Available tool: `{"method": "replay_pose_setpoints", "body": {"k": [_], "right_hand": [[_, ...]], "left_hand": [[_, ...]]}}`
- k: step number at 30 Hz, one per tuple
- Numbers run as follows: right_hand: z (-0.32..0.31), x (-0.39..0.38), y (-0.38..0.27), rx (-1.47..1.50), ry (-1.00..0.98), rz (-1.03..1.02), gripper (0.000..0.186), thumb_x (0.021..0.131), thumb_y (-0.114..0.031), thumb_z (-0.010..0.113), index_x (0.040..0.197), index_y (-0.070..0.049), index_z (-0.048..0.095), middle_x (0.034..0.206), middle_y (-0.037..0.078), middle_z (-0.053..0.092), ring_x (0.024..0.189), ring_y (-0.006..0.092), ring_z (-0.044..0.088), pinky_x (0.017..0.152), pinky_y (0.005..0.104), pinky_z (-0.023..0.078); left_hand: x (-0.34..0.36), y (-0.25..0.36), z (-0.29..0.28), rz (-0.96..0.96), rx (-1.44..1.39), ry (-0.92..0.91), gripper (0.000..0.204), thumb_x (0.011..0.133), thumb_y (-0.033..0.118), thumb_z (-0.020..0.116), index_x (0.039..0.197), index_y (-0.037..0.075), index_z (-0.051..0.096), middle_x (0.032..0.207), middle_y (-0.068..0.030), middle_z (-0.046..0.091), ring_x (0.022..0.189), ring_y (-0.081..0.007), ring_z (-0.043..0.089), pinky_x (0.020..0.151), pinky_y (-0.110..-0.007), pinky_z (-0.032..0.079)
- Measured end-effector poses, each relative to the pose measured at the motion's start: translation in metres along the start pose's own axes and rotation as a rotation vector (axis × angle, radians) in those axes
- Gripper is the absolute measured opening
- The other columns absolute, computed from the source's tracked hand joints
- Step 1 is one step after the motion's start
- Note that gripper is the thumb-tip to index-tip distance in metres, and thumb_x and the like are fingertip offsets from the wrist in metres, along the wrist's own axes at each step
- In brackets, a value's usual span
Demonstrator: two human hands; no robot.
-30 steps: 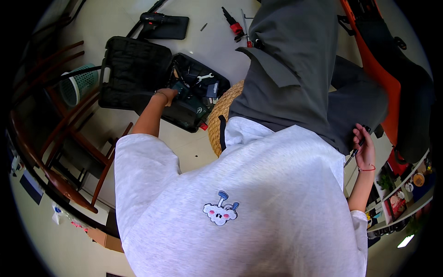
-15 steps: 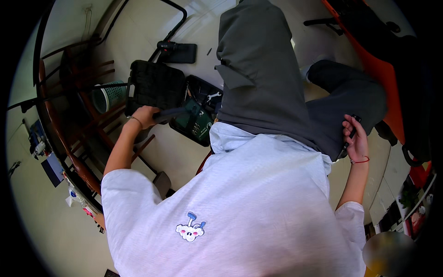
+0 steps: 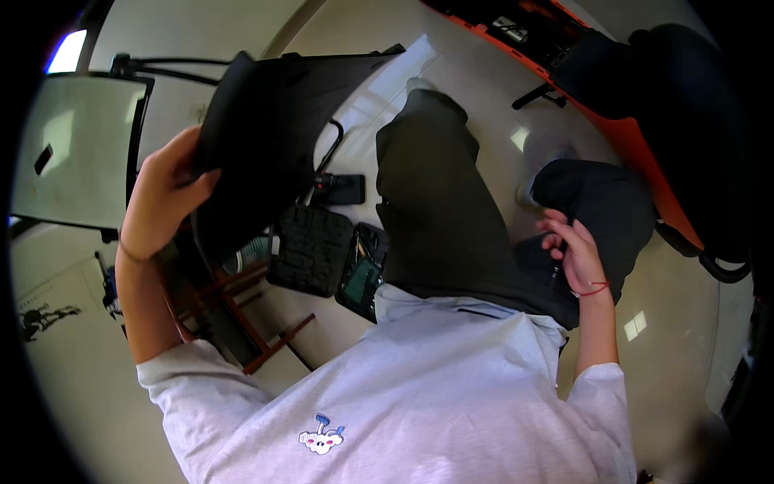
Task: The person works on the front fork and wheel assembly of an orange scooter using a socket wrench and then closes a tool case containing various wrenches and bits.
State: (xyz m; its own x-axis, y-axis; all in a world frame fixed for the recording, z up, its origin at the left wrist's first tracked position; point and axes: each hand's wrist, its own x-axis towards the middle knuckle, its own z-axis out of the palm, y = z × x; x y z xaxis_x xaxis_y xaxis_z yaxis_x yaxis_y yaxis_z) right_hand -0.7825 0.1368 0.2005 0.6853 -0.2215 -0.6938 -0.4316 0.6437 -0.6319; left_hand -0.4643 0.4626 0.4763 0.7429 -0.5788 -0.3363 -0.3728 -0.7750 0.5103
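From here I see a broad matte-black panel point(image 3: 270, 133), intact, raised and steeply tilted at left. A slim dark object point(image 3: 555, 271) at right is mostly hidden.

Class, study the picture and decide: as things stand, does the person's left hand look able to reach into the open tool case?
Probably not: the left hand is gripping a large dark panel, which in this view stands between it and the tool case.
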Motion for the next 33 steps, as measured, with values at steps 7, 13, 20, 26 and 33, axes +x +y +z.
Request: {"method": "replay_pose_setpoints", "body": {"k": [7,13,20,26,33], "right_hand": [[0.057,0.043,-0.041,0.154,-0.21,-0.442,0.068,0.083,-0.007,0.068,0.139,0.005,0.032,0.135,0.013,0.05,0.09,0.0113,0.059,0.079,0.0233,0.046],[0.047,0.04,-0.099,-0.192,-0.226,-0.838,0.049,0.082,-0.022,0.072,0.124,-0.005,0.056,0.114,0.006,0.06,0.091,0.0088,0.05,0.071,0.023,0.043],[0.031,0.034,-0.111,-0.598,-0.291,-0.94,0.054,0.07,-0.042,0.081,0.108,-0.007,0.064,0.088,0.006,0.061,0.085,0.0207,0.057,0.076,0.0317,0.046],[0.035,0.032,-0.095,-0.686,-0.376,-0.962,0.033,0.074,-0.026,0.078,0.09,-0.002,0.063,0.069,0.008,0.056,0.059,0.0227,0.054,0.056,0.0324,0.043],[0.043,0.04,-0.066,-0.249,-0.206,-0.529,0.019,0.083,-0.016,0.067,0.086,0.003,0.063,0.072,0.008,0.063,0.064,0.0124,0.055,0.058,0.0277,0.043]], "left_hand": [[-0.034,0.081,-0.017,0.072,-0.159,0.031,0.052,0.078,-0.008,0.061,0.128,-0.009,0.047,0.11,-0.0068,0.06,0.101,-0.0127,0.056,0.088,-0.025,0.043],[-0.011,0.118,-0.014,0.044,-0.145,-0.176,0.044,0.075,0.003,0.073,0.113,-0.008,0.056,0.091,-0.0038,0.062,0.082,-0.0106,0.056,0.072,-0.022,0.044],[0.066,0.159,-0.014,0.295,0.302,-0.503,0.049,0.075,0.013,0.075,0.117,-0.005,0.058,0.082,-0.0119,0.06,0.065,-0.0172,0.053,0.062,-0.026,0.043],[0.153,0.186,0.029,0.368,0.189,-0.609,0.046,0.085,0.029,0.068,0.12,0.0,0.059,0.092,-0.009,0.065,0.075,-0.0166,0.059,0.07,-0.029,0.048],[0.248,0.202,0.112,0.728,0.379,-0.336,0.037,0.089,0.013,0.059,0.124,0.004,0.057,0.119,-0.0144,0.062,0.11,-0.0306,0.057,0.097,-0.037,0.043]]}}
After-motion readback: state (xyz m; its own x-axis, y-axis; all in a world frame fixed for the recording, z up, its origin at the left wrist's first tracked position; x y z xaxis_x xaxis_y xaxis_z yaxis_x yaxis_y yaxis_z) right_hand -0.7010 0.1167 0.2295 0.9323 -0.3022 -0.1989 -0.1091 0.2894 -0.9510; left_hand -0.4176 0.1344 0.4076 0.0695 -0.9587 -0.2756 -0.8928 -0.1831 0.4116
